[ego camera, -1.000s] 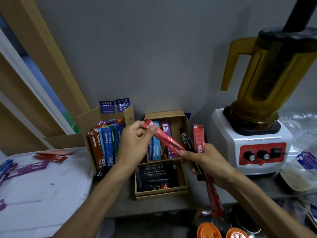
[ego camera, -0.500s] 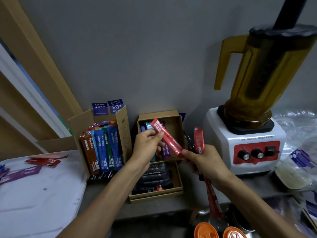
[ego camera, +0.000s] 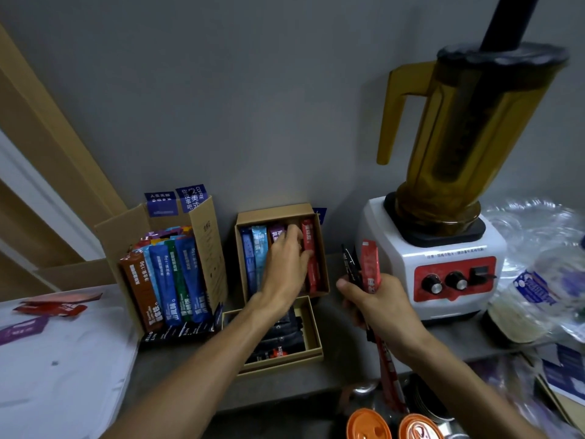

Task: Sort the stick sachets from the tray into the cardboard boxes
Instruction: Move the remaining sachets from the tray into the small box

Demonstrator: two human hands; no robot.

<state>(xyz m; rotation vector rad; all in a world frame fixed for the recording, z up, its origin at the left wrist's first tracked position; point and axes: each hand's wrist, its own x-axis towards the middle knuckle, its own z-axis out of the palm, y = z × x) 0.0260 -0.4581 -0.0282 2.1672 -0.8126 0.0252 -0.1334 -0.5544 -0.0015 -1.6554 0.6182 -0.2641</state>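
— Where is the left hand [ego camera: 285, 264]?
— Inside the upper box [ego camera: 272, 212], fingers spread over a purple sachet [ego camera: 277, 232], thumb against the red sachet [ego camera: 308, 245] that stands along the box's right wall. Whether it pinches that sachet or only touches it, I cannot tell.
— What sits around that hand?
— Just left of it, in the same box, the blue sachets [ego camera: 253, 258]. Under its wrist is the lower box [ego camera: 313, 327], with black sticks [ego camera: 281, 340] lying flat. Further left the tall carton [ego camera: 209, 248] holds brown, blue and green sachets [ego camera: 164, 280] upright. Beyond that the white tray [ego camera: 63, 391] bears a few loose sachets [ego camera: 50, 308], red and purple.
— And the right hand [ego camera: 376, 305]?
— Curled tight round a second red sachet [ego camera: 369, 264] and a black sachet [ego camera: 349, 264], both poking up above the fist. The red one also runs on below it. The upper box lies to this hand's left, apart from it. The blender [ego camera: 443, 264] stands just to its right
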